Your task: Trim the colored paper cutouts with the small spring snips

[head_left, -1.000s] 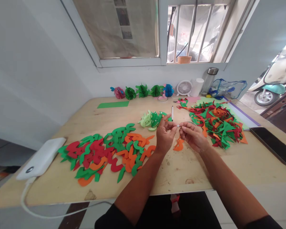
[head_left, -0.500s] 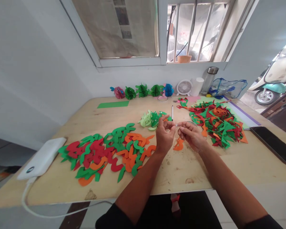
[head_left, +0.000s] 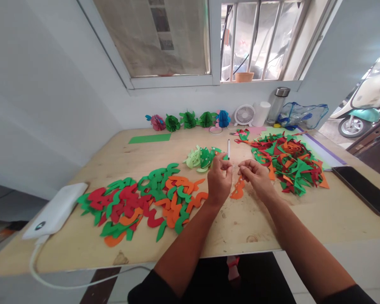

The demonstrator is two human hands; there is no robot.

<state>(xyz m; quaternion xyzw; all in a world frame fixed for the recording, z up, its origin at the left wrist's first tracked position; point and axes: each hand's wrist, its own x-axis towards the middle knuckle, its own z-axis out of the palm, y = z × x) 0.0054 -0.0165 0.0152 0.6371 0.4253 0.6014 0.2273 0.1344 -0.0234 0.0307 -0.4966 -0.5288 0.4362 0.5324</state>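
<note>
Over the middle of the wooden table (head_left: 209,242), my left hand (head_left: 220,179) has its thumb and fingertips pinched together; anything between them is too small to make out. My right hand (head_left: 256,177) is also pinched, a short gap to the right, its contents hidden too. Orange cut pieces (head_left: 237,191) lie between and just below the hands. Beyond my left hand is a cluster of light green and dotted green shapes (head_left: 205,158). A white pen (head_left: 229,148) lies behind the hands. Wavy red, green and orange cut-outs (head_left: 158,183) spread to the left.
A heap of pointed scraps (head_left: 291,162) and a black phone (head_left: 364,190) are at the right. A white power bank (head_left: 55,211) with a cable sits left. Along the wall stand paper figures (head_left: 189,120), a small fan (head_left: 244,115), a bottle (head_left: 278,105) and a clear pouch (head_left: 304,116).
My hands have moved apart, opening a gap between fingertips that had met around a tiny pale bit. More of the orange pieces shows.
</note>
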